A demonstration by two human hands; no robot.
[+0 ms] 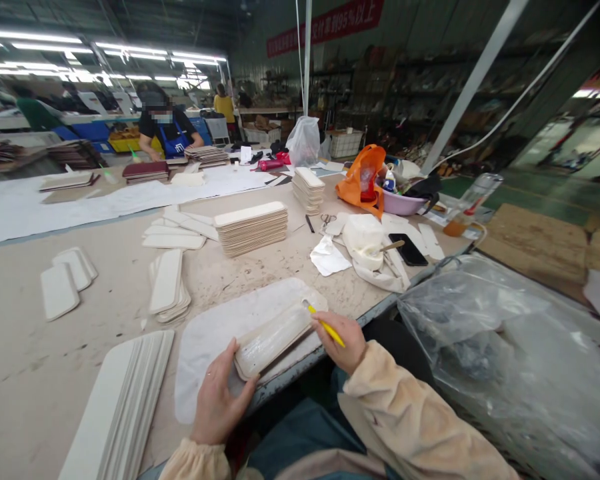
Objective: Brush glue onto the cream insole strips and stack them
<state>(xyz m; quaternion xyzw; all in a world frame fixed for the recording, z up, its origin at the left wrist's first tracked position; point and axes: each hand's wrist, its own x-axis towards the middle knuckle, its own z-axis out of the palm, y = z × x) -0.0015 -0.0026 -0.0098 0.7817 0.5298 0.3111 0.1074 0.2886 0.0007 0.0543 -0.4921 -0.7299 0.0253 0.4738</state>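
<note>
A glossy cream board piece with rounded ends (273, 340) lies slantwise on a white rounded sheet of thin material (205, 347), close to the near edge of the dusty beige desk (30, 373). The left hand (220, 393) sits at the piece's 7 o'clock end. Its fingers are spread flat on the sheet and its thumb presses against the piece's short edge. The right hand (343, 340) is at the 3 o'clock side, just beside the far end. Its fingers are curled, pinching a slim yellow-handled tool (325, 325). The tool's tip meets the piece's upper right end, but it is too small to tell what kind of tip it is.

At 8 o'clock from the piece, a fanned row of matt cream board pieces (120, 407) lies near the left hand. At 10 o'clock is a small loose pile of the same pieces (167, 287). At 12 o'clock, well apart, stands a tall neat stack of cream pieces (253, 228). At 1 o'clock a white tub with a stick in it (364, 240) rests on crumpled cloth, with a black phone (407, 249) just beside it. At 3 o'clock, past the right hand and off the desk edge, is a big clear plastic bag (480, 320).
</note>
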